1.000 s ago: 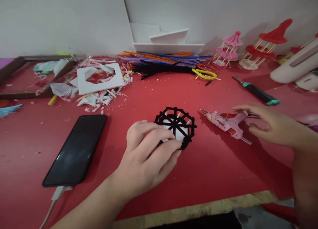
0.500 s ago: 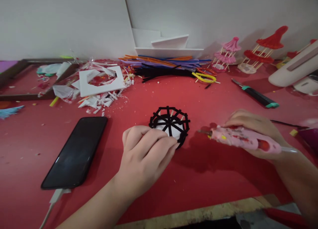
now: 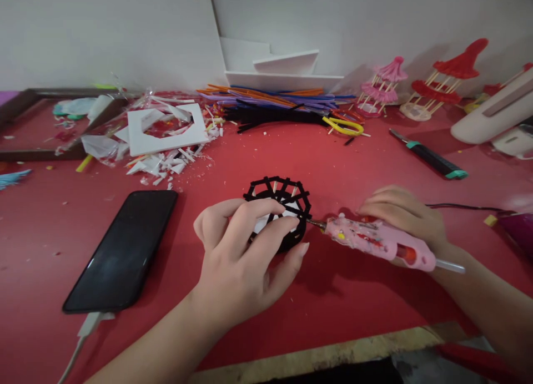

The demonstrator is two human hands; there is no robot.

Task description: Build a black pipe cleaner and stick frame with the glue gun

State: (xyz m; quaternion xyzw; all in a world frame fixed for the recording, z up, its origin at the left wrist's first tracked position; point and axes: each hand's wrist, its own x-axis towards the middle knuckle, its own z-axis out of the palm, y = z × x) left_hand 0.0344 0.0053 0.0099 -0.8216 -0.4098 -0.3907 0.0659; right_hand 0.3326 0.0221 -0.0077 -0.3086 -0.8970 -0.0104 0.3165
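A small round frame of black fuzzy strips, spoked like a wheel on top, stands on the red table over a white base, with short pale sticks between its levels. My left hand curves over its near left side and grips it, fingers on the spokes and thumb at the near right. The palm hides part of the frame. My right hand is wrapped round a pink hot glue gun with dried glue on its body. The gun's metal nozzle points left, at or very close to the frame's right edge.
A black phone on a white cable lies left. Behind are a cut white foam board among scraps, and pipe cleaners. A utility knife lies right, below pink and red tiered models.
The glue gun has moved left, bringing its nozzle to the frame's right edge. My left hand's fingers have spread and shifted up over the spokes; the frame sits slightly further left.
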